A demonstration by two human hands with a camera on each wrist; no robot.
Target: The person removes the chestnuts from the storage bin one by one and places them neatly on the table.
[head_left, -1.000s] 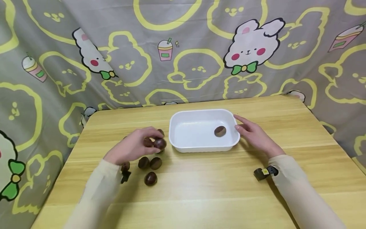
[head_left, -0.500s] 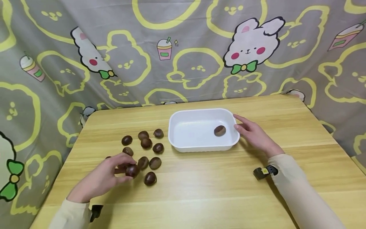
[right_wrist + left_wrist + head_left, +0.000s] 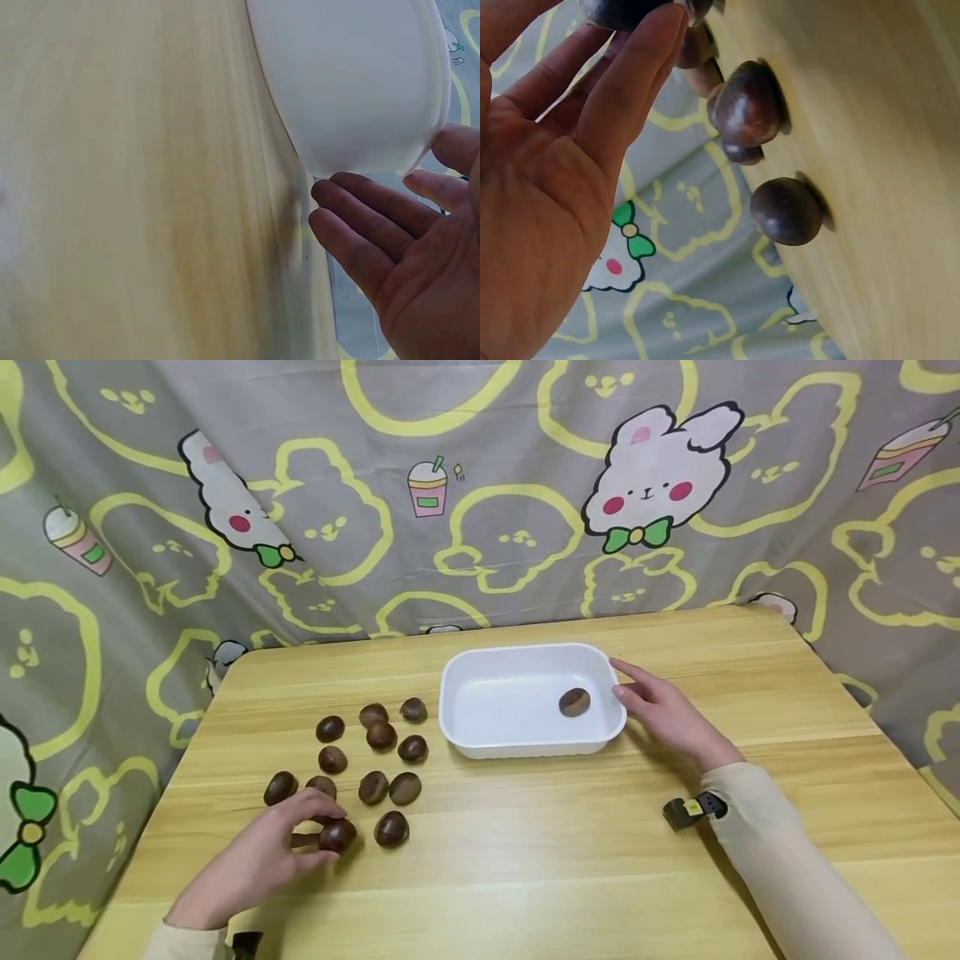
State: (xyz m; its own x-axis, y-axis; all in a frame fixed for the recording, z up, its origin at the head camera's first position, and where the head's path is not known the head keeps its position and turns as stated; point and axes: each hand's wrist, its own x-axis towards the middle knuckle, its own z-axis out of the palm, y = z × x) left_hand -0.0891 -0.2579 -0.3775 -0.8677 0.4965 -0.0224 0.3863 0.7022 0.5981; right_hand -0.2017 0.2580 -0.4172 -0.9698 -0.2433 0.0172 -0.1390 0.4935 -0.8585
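My left hand point(image 3: 258, 856) pinches a glossy dark brown chestnut point(image 3: 337, 836) between thumb and fingers, low over the table at the near left. In the left wrist view the held chestnut point(image 3: 622, 10) shows at the top edge, partly cut off. Several loose chestnuts point(image 3: 372, 787) lie spread just beyond that hand. A white plastic tray point(image 3: 525, 749) stands at the table's middle with a single chestnut point(image 3: 574, 702) inside, toward its right end. My right hand point(image 3: 671, 714) rests its fingertips against the tray's right end, fingers nearly straight; the right wrist view shows them at its wall point(image 3: 360, 150).
The light wood table point(image 3: 525, 860) reaches back to a grey patterned curtain point(image 3: 510, 443), which also hangs at the left and right. One chestnut point(image 3: 392, 830) lies close to the right of the held one. Black wrist cameras point(image 3: 693, 810) sit at the sleeves.
My left hand has carried the chestnut from near the tray's left side toward the near left, uncovering the chestnuts behind it. The right hand and tray stay in place.
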